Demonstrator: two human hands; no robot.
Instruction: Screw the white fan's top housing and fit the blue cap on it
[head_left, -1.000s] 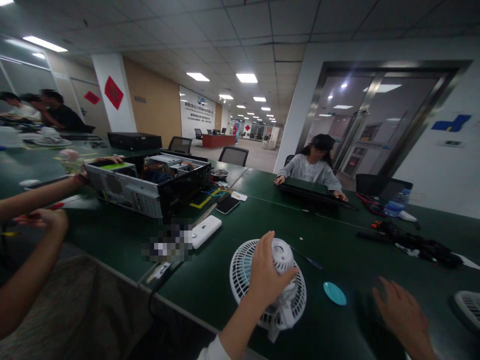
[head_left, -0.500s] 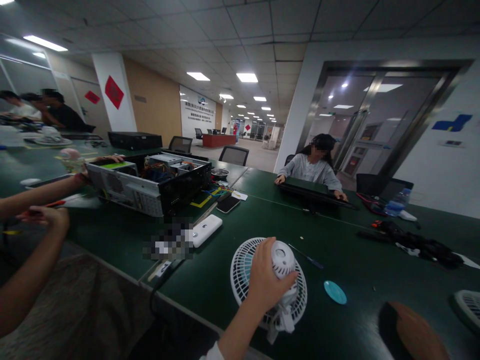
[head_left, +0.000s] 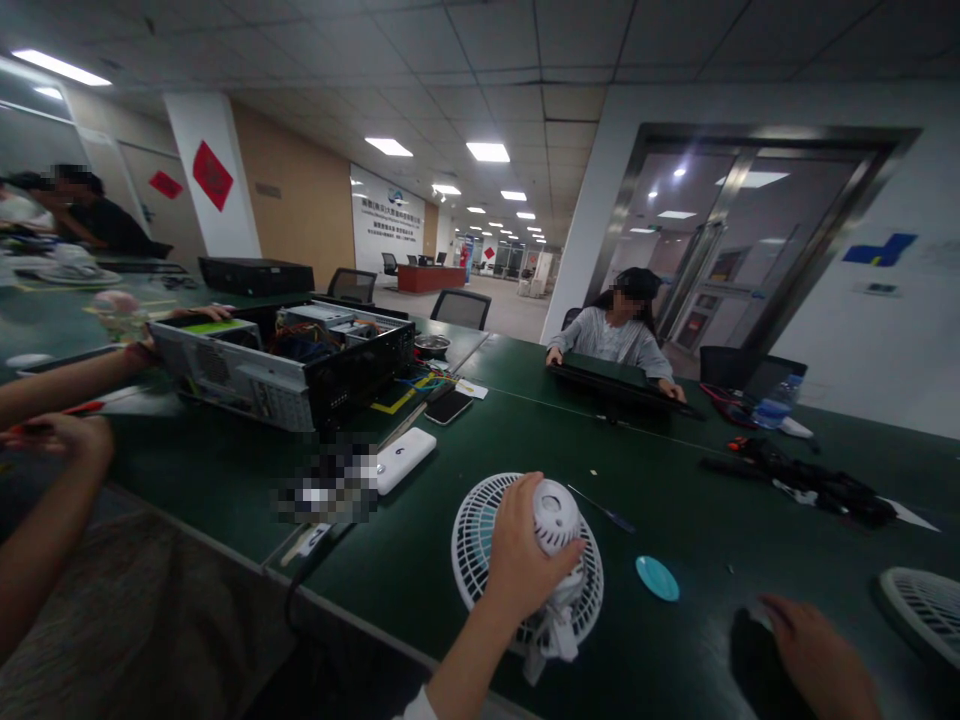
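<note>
the left hand [head_left: 536, 550] is closed around the white motor housing of a small desk fan [head_left: 480, 540], which lies grille-down on the green tabletop [head_left: 675, 640]. a thin screwdriver [head_left: 604, 508] lies just beyond the fan, and a teal disc [head_left: 658, 578] just to its right. the right hand [head_left: 817, 650] is open, fingers extended low at the lower right, near another white fan grille [head_left: 922, 610].
</note>
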